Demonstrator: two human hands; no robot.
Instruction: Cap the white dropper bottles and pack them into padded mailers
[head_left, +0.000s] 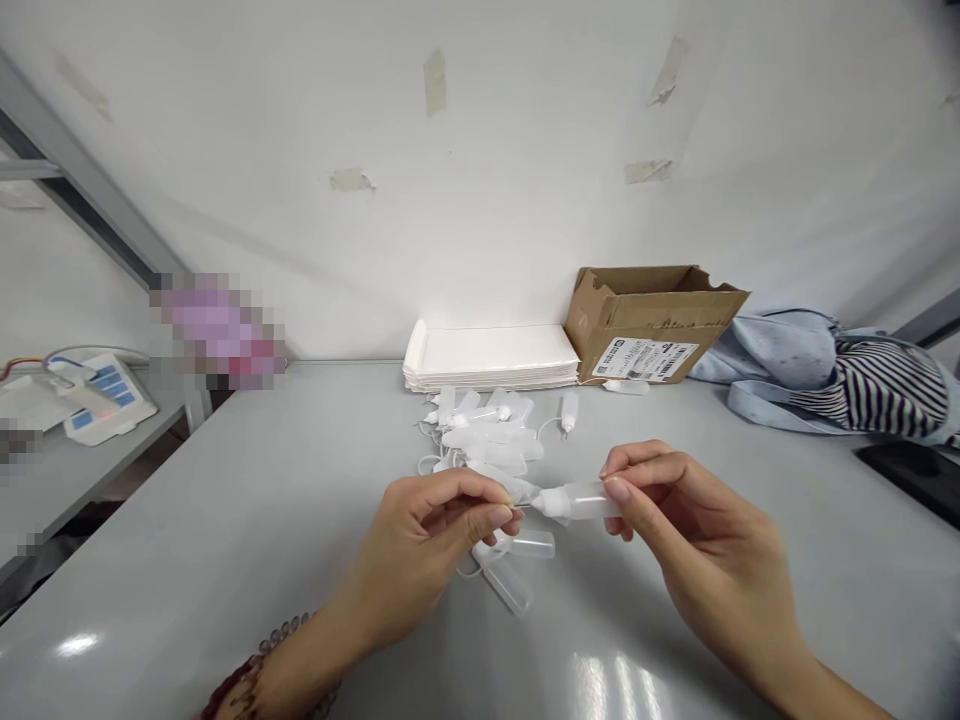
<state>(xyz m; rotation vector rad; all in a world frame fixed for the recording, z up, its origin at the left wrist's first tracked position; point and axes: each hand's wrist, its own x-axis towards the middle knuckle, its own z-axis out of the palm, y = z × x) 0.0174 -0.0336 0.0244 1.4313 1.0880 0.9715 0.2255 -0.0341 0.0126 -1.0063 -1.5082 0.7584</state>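
Observation:
A translucent white needle-tip squeeze bottle (581, 501) lies level in the air, its nozzle pointing left. The thumb and fingers of my right hand (701, 535) are closed around its base end. At the other end, my left hand (435, 545) pinches the thin metal tip in front of the nozzle; whether a small cap sits between these fingertips is hidden. Behind and below my hands lies a pile of similar bottles (491, 440), several with thin white loops on them. One loose bottle (510, 585) rests on the table between my hands.
A stack of white padded envelopes (491, 355) stands by the wall, beside an open cardboard box (652, 325). To the right lie a light blue and striped cloth bag (787, 370) and a black phone-like object (911, 480). A white-blue device (109, 395) sits on the left on another table.

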